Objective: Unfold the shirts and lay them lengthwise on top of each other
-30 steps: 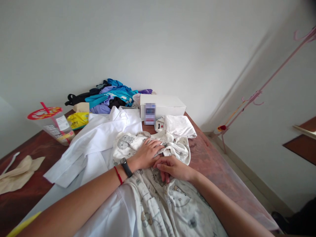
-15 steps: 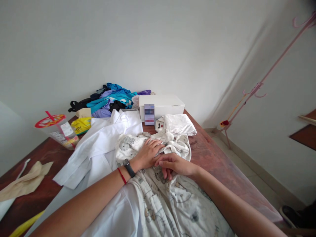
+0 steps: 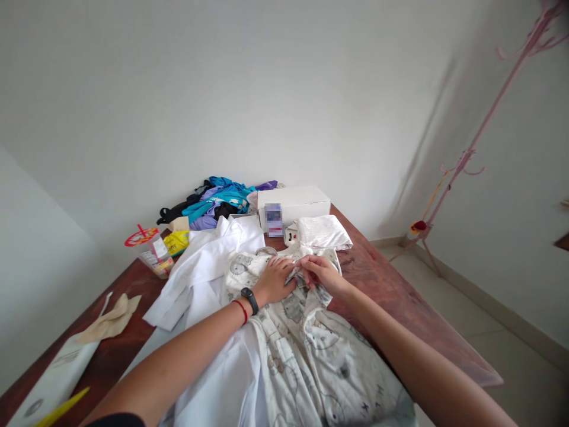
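Apparently a home room: clothes heap (image 3: 226, 198) beyond the left hand (image 3: 275, 283), drink cup (image 3: 153, 256) left of it, coat stand (image 3: 464, 158) rightward.

Table (image 3: 386, 287): reddish-brown wood with a dull sheen, its far end toward the back wall.
Back wall (image 3: 267, 89): plain pale grey, rising beyond the table.
Right wall (image 3: 528, 196): similar grey, right of the table.
Skirting (image 3: 489, 303): beige strip along the wall's foot, right of the table.
Floor (image 3: 524, 379): pale tiles, right of the table.
Coat stand (image 3: 489, 115): pink, hooked, beyond the table's right side.
Light: soft, with a blurred slanting shadow beyond the table's right side.
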`<state>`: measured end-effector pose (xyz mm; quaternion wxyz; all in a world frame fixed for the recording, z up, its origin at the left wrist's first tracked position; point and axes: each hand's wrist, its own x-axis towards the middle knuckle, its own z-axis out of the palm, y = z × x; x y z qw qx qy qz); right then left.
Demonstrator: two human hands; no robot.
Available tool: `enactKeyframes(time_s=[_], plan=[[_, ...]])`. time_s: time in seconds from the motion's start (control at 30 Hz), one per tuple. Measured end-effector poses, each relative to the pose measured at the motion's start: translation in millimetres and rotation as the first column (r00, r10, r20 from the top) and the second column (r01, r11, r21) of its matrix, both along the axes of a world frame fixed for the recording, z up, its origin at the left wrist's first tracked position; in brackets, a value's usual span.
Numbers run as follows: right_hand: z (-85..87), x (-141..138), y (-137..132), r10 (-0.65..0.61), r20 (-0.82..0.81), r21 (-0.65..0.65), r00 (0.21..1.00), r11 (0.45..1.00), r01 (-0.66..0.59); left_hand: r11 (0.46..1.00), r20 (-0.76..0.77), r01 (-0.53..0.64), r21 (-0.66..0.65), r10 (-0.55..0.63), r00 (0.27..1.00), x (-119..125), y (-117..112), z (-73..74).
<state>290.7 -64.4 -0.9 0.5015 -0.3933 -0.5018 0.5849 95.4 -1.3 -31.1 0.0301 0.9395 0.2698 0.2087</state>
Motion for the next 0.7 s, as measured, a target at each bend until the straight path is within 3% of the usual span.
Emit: enactKeyframes(time_s=[0.33,0.53,0.7], plan=[[-3.8,7,5,0.01,-0.047,-0.02,0.999,1.0,-0.011,0.999,-0.033,-0.02,0.037,0.021,0.999,3,-3,2.8],[6.5,18,0,0.108,-0.232,-0.003,0.967,0.994,-0.112,0.998,-0.05,-0.036,0.058,0.039,0.998,4,-6,5.0],[13.0,27,-2,0.072,-0.275,0.004,0.959,0.997,-0.074,0.994,-0.065,-0.05,0.092,0.056,0.996,4,-5,0.0]])
